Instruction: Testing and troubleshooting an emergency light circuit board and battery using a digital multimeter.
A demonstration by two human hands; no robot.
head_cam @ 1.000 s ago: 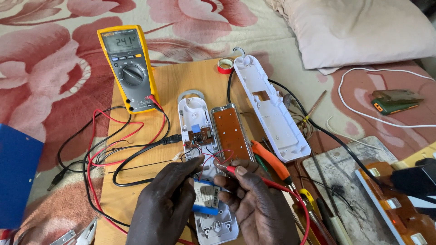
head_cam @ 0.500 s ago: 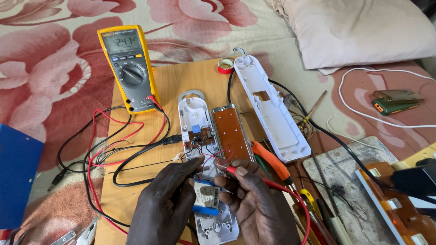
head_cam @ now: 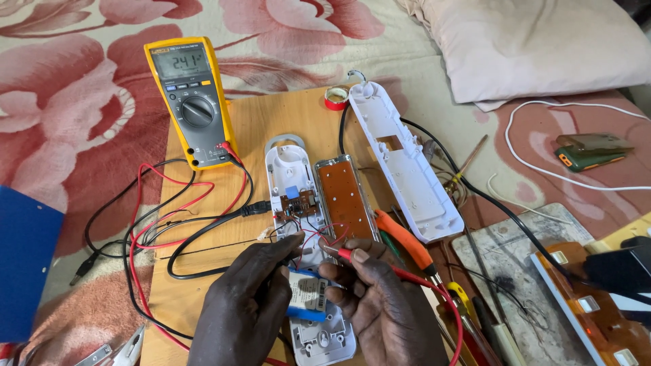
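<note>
Seen from above, our two hands meet over an opened white plastic lamp housing (head_cam: 298,203) that lies lengthwise on a wooden board (head_cam: 258,129) set on a rose-patterned bedspread (head_cam: 68,102). Our left hand (head_cam: 247,308) curls its fingers around a small blue-wrapped battery pack (head_cam: 306,298) resting in the lower half of the housing, its fingertips reaching the thin wires just above the pack. Our right hand (head_cam: 383,301) pinches a red test probe (head_cam: 346,254) between thumb and forefinger, the tip pointing left to the same wires. Just above our fingers a small brown circuit board (head_cam: 297,203) sits inside the housing, and a long copper-coloured panel (head_cam: 346,196) lies right beside it. A yellow multimeter (head_cam: 191,102) stands at the board's upper left with its display lit, red and black leads (head_cam: 163,224) looping from it across the wood. A second white cover (head_cam: 400,159) lies diagonally to the right, a roll of red tape (head_cam: 334,99) near its top end. Orange-handled pliers (head_cam: 403,237) rest just beside our right hand. A pale pillow (head_cam: 536,47) lies at the upper right
</note>
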